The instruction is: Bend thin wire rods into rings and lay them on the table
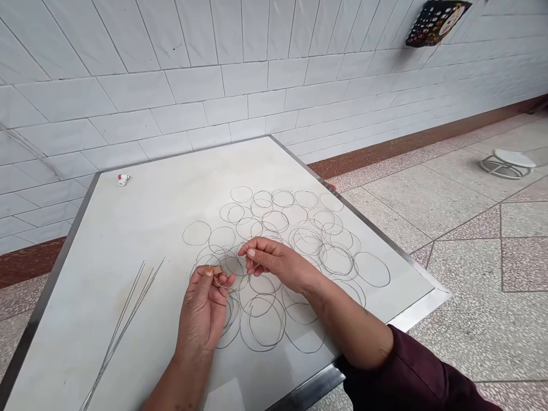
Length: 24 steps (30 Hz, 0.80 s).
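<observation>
My left hand (204, 308) is closed, thumb against the fingers, on a thin metal wire. A small tan piece, perhaps tape round a finger, shows at its fingertips. To the right and slightly higher, my right hand (272, 260) pinches part of a thin wire between thumb and forefinger. The wire curves in the gap between the hands, though its exact path is hard to follow. Beneath and around both hands lie several thin wire rings (283, 334), many overlapping. Left of my left hand rests a bundle of straight wires (115, 345).
The white table (171, 194) has a metal edge and stands against a tiled wall (192, 85). A small red and white object (124, 180) sits at its far left corner. A low round stool (507, 162) stands on the floor to the right. A dark patterned item (436, 23) hangs on the wall.
</observation>
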Each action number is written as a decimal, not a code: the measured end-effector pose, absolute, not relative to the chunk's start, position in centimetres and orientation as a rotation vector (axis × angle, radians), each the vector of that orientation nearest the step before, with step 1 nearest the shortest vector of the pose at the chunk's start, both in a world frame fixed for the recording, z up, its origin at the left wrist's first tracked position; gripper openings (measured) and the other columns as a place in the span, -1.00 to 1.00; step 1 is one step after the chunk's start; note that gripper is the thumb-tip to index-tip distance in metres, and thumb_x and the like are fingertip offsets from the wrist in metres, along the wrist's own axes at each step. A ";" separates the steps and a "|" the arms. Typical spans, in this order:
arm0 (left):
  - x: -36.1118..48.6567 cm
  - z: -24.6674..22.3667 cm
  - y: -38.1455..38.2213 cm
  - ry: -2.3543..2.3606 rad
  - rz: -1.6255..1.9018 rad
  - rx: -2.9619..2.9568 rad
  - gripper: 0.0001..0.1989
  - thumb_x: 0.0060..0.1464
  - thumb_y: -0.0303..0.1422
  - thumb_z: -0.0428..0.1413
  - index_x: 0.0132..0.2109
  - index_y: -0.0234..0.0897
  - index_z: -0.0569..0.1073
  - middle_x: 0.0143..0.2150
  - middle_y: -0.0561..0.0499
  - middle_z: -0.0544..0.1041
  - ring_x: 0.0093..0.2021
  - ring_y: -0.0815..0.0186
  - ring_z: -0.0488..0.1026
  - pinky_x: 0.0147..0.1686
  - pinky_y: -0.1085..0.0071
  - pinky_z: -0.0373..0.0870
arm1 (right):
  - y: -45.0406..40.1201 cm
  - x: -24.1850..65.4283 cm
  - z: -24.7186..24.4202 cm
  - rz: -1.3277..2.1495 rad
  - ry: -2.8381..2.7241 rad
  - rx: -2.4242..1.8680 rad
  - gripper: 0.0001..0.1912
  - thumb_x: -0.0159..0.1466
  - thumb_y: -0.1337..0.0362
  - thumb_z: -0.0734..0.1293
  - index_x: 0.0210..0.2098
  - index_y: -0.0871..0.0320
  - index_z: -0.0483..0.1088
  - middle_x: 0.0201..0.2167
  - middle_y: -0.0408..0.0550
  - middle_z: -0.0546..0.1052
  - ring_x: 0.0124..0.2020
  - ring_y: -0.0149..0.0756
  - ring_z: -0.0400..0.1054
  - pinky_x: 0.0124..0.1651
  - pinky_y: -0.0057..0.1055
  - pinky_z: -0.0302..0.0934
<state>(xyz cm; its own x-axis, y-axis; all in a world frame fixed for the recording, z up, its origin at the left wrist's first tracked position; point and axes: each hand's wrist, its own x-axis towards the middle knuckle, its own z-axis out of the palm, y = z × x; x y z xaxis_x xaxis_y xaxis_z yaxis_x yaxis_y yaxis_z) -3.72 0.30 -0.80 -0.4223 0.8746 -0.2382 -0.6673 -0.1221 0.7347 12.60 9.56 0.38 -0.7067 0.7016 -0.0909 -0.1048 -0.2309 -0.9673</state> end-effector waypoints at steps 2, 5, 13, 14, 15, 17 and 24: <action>-3.7 -0.8 0.3 0.982 1.763 0.283 -0.78 -0.12 -0.37 0.42 -0.41 -0.27 0.50 -0.42 0.10 0.44 -0.40 0.44 0.42 -0.30 0.52 0.55 | 9.6 12.5 0.2 2.008 -1.463 -0.712 -0.73 0.36 0.04 0.34 -0.13 0.10 0.49 -0.35 -0.14 0.49 -0.29 -0.38 0.40 -0.12 -0.35 0.25; -3.6 -0.8 0.4 0.983 1.758 0.261 -0.78 -0.13 -0.39 0.42 -0.41 -0.27 0.51 -0.42 0.10 0.44 -0.40 0.45 0.43 -0.32 0.54 0.54 | 9.7 12.5 -0.1 2.068 -1.374 -0.670 -0.74 0.32 0.05 0.38 -0.14 0.11 0.50 -0.37 -0.15 0.49 -0.30 -0.39 0.40 -0.10 -0.35 0.24; -3.6 -0.9 0.4 0.961 1.769 0.256 -0.79 -0.12 -0.41 0.41 -0.40 -0.29 0.51 -0.41 0.09 0.45 -0.40 0.45 0.43 -0.30 0.53 0.55 | 9.4 12.3 0.1 2.139 -1.209 -0.663 -0.71 0.27 0.03 0.45 -0.21 0.13 0.49 -0.38 -0.18 0.46 -0.32 -0.43 0.38 -0.08 -0.38 0.27; -3.6 -0.9 0.4 0.956 1.773 0.253 -0.80 -0.11 -0.41 0.41 -0.40 -0.29 0.51 -0.40 0.09 0.45 -0.39 0.45 0.44 -0.29 0.53 0.55 | 9.3 12.2 0.1 2.161 -1.199 -0.660 -0.69 0.26 0.02 0.44 -0.20 0.13 0.48 -0.37 -0.17 0.46 -0.30 -0.42 0.40 -0.07 -0.37 0.28; -3.7 -0.9 0.4 0.952 1.777 0.250 -0.80 -0.10 -0.41 0.40 -0.40 -0.29 0.51 -0.40 0.10 0.45 -0.39 0.45 0.44 -0.27 0.53 0.56 | 9.2 12.2 0.2 2.181 -1.195 -0.649 -0.68 0.26 0.01 0.45 -0.20 0.14 0.47 -0.35 -0.17 0.46 -0.29 -0.41 0.41 -0.06 -0.35 0.29; -3.6 -1.0 0.4 0.947 1.781 0.242 -0.80 -0.10 -0.41 0.40 -0.40 -0.30 0.51 -0.40 0.10 0.45 -0.38 0.46 0.44 -0.25 0.52 0.56 | 9.1 12.1 0.2 2.201 -1.200 -0.623 -0.67 0.25 0.01 0.45 -0.22 0.15 0.46 -0.33 -0.15 0.46 -0.27 -0.39 0.42 -0.04 -0.33 0.30; -3.6 -1.0 0.3 0.946 1.791 0.209 -0.80 -0.10 -0.42 0.40 -0.41 -0.30 0.50 -0.41 0.10 0.45 -0.39 0.46 0.44 -0.28 0.54 0.55 | 8.9 11.9 0.0 2.187 -1.201 -0.620 -0.69 0.23 0.04 0.48 -0.30 0.15 0.44 -0.36 -0.16 0.44 -0.30 -0.40 0.36 -0.04 -0.33 0.29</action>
<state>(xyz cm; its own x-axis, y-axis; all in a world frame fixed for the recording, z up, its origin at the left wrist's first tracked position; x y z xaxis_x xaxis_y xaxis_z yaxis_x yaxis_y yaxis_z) -3.55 0.32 -0.95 -0.4334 0.8552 -0.2842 -0.7169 -0.1361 0.6838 11.95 8.94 -0.02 -0.7346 0.6667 -0.1257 -0.2518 -0.4399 -0.8620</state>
